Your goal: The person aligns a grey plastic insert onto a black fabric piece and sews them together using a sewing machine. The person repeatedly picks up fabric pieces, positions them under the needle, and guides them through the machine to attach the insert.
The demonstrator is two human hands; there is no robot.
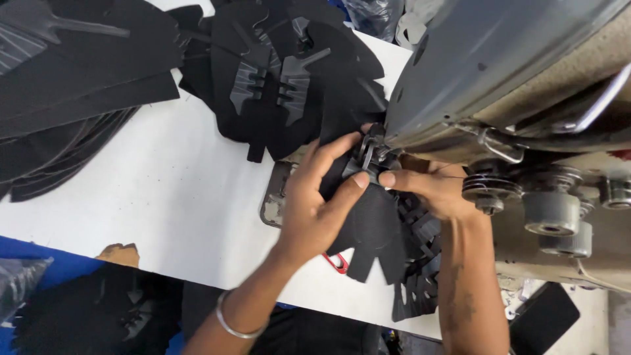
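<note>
My right hand (pixel 430 187) lies partly behind the sewing machine (pixel 499 72), so I cannot see whether its grip closes on the black fabric piece (pixel 374 223). My left hand (pixel 315 197) covers that piece's near edge. The needle is hidden behind my fingertips. The black cut pieces (pixel 72 72) run off the top and left edges, and the machine runs off the right.

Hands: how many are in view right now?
2. The left hand presses the black fabric piece beside the sewing machine; the right hand grips it under the machine head. Neither is hidden.
</note>
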